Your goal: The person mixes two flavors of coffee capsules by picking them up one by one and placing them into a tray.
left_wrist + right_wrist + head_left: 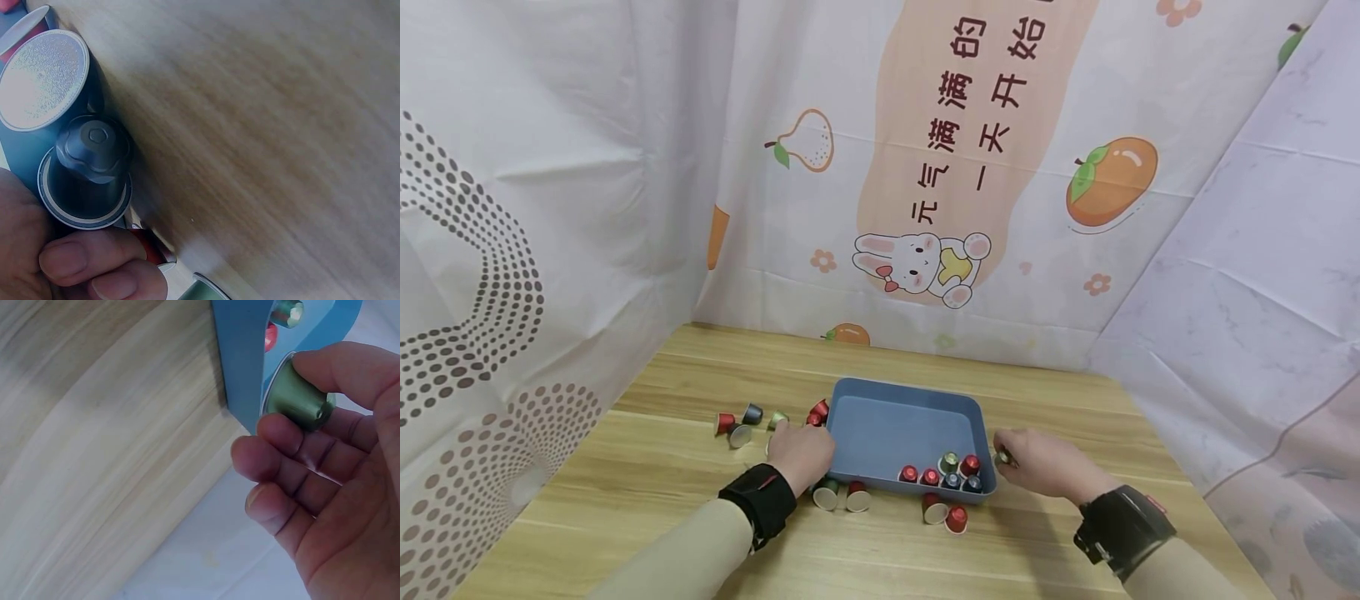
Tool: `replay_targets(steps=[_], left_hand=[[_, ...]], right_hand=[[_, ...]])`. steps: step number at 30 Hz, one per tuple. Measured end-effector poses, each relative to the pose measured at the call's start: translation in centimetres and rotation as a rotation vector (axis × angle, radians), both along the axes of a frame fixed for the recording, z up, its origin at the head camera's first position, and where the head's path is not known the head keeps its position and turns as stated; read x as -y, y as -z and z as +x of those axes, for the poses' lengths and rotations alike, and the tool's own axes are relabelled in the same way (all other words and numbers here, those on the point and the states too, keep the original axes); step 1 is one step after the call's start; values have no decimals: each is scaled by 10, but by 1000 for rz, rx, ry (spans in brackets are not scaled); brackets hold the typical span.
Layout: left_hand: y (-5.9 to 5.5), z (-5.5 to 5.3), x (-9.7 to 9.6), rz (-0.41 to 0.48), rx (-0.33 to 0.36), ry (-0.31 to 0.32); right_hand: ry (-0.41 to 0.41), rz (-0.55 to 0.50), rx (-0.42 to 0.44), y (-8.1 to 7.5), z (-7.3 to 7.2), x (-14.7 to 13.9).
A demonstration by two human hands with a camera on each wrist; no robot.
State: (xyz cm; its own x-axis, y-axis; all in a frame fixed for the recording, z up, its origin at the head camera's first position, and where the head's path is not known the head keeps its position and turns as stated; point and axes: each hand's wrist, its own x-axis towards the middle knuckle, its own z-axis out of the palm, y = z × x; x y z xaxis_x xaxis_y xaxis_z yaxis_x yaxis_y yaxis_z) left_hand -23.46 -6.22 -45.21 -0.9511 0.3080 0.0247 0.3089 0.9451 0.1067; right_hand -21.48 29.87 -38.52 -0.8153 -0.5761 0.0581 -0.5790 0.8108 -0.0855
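Just outside the right end of the blue tray (910, 388), my right hand (1043, 463) pinches a green coffee capsule (295, 394) between thumb and fingers; its rim faces the tray wall. My left hand (801, 457) is low at the tray's left side with fingers (115, 284) curled. Close above those fingers in the left wrist view is a dark capsule (94, 150), beside a larger-looking one with a silvery lid (44, 81). I cannot tell whether the left fingers hold anything. A green capsule (777, 418) and red capsules (818, 410) lie just beyond that hand.
Several red, green and dark blue capsules (929, 477) stand in the tray's near right corner. Two red capsules (957, 520) lie in front of the tray. Red and dark capsules (725, 423) are scattered farther left on the wooden table (662, 500). Printed curtains (1015, 317) surround the table.
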Motion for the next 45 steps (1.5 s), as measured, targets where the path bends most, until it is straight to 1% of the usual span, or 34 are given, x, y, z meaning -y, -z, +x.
replay_targets(steps=[5,12,19,26,34,36,39,45], left_hand=[[0,0,1,14,-4,3],[1,0,0,-24,-46,8],[-1,-1,-2,-56,-17,-5],[-1,0,-2,-66,-19,-5],[-2,-1,-3,-80,-3,-17],[-2,-1,-3,-78,-8,-16],[-1,-2,-2,-77,-7,-14],[-1,-1,-2,-71,-10,-4]], right_hand=[[6,2,12,-3,-3,6],[-4,6,26,-7,-4,17],[-17,16,62,-11,-9,28],[-42,31,70,-13,-13,38],[-18,72,88,-14,-16,50],[-18,81,94,-14,-16,53],[-35,88,93,-12,-18,58],[-90,91,55,-8,-21,63]])
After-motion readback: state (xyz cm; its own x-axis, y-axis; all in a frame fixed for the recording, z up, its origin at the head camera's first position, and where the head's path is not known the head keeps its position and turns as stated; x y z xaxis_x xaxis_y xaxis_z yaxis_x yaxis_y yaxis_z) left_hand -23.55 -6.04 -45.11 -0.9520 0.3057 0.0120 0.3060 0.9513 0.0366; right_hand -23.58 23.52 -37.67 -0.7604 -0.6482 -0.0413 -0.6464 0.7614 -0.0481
